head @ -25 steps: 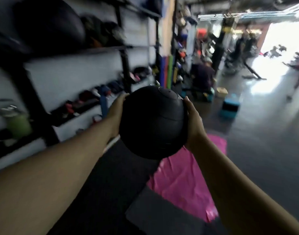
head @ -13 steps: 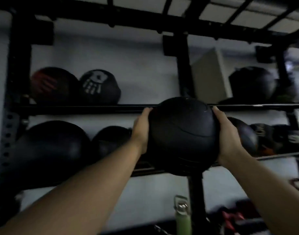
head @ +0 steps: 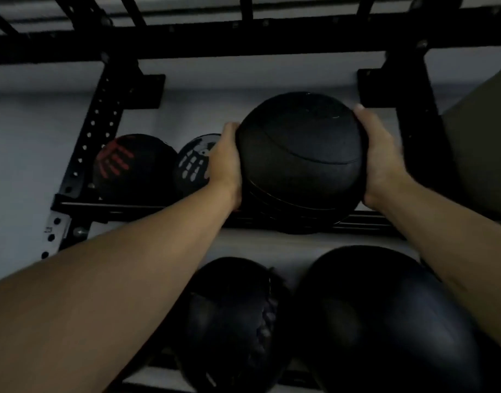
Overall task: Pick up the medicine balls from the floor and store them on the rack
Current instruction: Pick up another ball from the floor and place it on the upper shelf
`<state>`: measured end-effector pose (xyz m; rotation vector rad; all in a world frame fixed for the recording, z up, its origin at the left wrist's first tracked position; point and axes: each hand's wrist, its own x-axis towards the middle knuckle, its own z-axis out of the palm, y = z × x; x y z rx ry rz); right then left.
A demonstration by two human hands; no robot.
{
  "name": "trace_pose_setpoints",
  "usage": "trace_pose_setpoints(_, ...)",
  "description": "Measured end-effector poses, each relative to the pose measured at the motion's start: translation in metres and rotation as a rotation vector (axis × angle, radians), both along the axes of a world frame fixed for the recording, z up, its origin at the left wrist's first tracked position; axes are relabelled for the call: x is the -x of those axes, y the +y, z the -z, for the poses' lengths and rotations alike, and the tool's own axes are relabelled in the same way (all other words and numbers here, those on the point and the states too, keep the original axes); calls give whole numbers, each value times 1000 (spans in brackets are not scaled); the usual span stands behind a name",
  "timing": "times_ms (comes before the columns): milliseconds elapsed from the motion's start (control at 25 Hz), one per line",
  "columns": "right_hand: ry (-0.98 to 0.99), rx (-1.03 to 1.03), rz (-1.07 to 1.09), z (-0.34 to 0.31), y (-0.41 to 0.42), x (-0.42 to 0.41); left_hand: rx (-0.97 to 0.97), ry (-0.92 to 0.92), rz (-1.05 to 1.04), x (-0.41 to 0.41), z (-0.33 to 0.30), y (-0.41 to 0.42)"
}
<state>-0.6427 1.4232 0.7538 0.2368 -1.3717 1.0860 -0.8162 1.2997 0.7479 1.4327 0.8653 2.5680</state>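
A black medicine ball (head: 300, 163) is clamped between my two palms at the upper shelf of the black steel rack (head: 147, 211). My left hand (head: 225, 165) presses its left side, my right hand (head: 381, 160) its right side. The ball's underside is at the level of the shelf rail; I cannot tell whether it rests on it. Left of it on the same shelf sit a black ball with a red hand print (head: 133, 168) and one with a white hand print (head: 194, 163), partly hidden behind my left hand.
On the shelf below lie a laced black ball (head: 238, 321) and a bigger smooth black ball (head: 385, 321). A perforated upright (head: 96, 137) stands at the left, another upright (head: 413, 123) at the right. A dull olive block (head: 481, 154) fills the shelf's right end.
The ball has gone up from the lower shelf's level to the upper shelf, and I have stepped closer to the rack. Both hands keep their hold.
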Motion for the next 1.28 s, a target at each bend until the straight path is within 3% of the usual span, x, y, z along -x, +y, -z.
trace_pose_setpoints(160, 52, -95, -64, -49, 97, 38, -123, 35, -89, 36, -44, 89)
trace_pose_setpoints(320, 168, -60, -105, -74, 168, 74, -185, 59, -215, 55, -81, 148)
trace_pose_setpoints(440, 301, -167, 136, -87, 196, 97, -331, 220, -370, 60, -102, 171)
trace_pose_setpoints(480, 283, -232, 236, -90, 205, 106, -326, 301, -439, 66, -103, 183)
trace_pose_setpoints(560, 54, -362, 404, -91, 217, 126, -185, 431, -575, 86, -94, 209)
trace_pose_setpoints(680, -308, -457, 583, -101, 223, 141, -3, 450, -617, 108, -86, 228)
trace_pose_setpoints(960, -350, -453, 687, -102, 219, 140, 30, 428, -654, 106, -81, 219)
trace_pose_setpoints(1280, -344, -341, 560, -77, 204, 133, 157, 558, -638, 102, -67, 205)
